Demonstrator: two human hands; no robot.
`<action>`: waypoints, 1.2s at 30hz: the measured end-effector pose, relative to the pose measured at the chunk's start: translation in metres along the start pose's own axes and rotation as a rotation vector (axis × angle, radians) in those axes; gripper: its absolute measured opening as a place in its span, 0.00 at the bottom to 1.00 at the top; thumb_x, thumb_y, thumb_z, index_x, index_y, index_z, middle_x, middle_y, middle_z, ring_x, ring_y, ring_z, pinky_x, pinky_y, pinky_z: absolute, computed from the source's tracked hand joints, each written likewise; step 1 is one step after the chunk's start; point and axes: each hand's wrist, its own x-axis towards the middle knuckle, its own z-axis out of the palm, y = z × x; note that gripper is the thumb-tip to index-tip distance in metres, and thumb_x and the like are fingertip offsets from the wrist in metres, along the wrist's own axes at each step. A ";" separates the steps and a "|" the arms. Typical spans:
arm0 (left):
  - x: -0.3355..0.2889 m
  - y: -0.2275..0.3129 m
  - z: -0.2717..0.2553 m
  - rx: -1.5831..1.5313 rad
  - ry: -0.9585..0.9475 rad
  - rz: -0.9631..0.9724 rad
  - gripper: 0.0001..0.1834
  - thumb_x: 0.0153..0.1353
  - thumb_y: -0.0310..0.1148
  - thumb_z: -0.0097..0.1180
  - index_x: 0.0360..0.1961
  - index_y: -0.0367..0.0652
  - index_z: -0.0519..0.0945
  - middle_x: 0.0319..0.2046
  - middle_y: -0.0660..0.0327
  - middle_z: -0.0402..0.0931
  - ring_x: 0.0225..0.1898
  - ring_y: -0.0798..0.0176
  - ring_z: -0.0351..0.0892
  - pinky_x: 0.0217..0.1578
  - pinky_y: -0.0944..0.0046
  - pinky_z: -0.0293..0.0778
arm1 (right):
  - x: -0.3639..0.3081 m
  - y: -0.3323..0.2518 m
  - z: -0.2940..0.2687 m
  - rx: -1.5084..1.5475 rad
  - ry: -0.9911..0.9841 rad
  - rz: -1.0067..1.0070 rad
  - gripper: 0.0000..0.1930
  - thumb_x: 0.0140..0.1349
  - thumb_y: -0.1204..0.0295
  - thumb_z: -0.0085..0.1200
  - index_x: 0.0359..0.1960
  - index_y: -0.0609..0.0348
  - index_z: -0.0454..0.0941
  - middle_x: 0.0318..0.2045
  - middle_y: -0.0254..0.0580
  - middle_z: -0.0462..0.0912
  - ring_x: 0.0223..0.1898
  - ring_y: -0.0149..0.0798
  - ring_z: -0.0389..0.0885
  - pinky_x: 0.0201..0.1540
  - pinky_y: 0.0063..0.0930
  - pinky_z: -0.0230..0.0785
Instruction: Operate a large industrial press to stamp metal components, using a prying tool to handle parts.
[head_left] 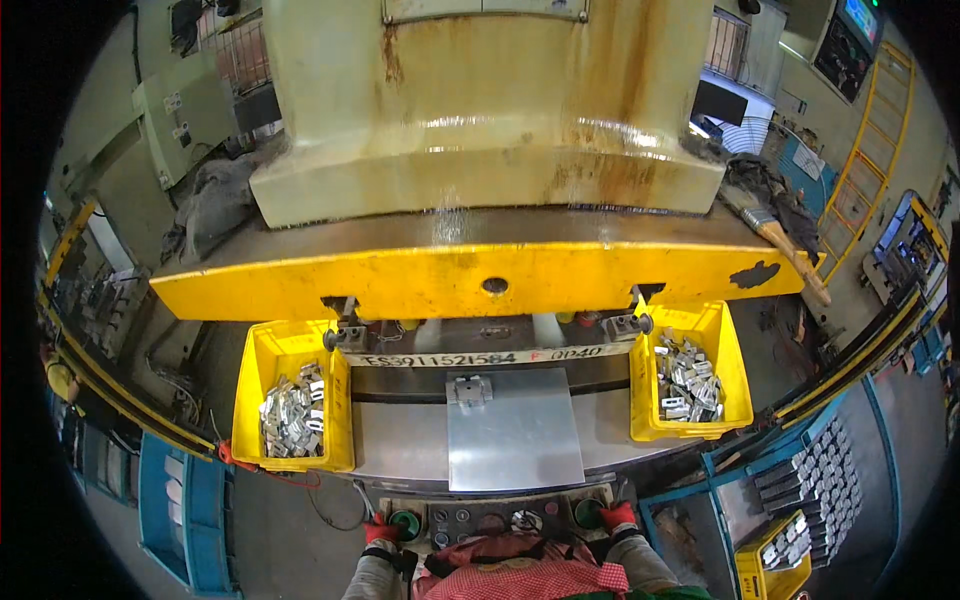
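Fingers of left hand and right hand, gloved, press green buttons, grasping nothing.

A small bracket lies on the plate between two bins (both holding metal parts).

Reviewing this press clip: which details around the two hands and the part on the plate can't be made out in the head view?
- Left hand and right hand: small, near the lower edge, red-gloved; whether they press the green buttons is unclear.
- Small metal part on the steel plate: too small to see its shape.
- Die area: hidden behind the yellow guard bar.
- Parts in the left bin and right bin: too small to count.
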 end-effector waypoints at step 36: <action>-0.102 0.540 0.148 -0.123 -0.300 0.717 0.23 0.44 0.40 0.60 0.40 0.39 0.73 0.34 0.57 0.74 0.36 0.64 0.72 0.38 0.66 0.65 | -0.076 -0.436 -0.118 0.442 0.190 -1.011 0.27 0.49 0.70 0.53 0.53 0.58 0.59 0.36 0.37 0.73 0.38 0.32 0.69 0.41 0.23 0.61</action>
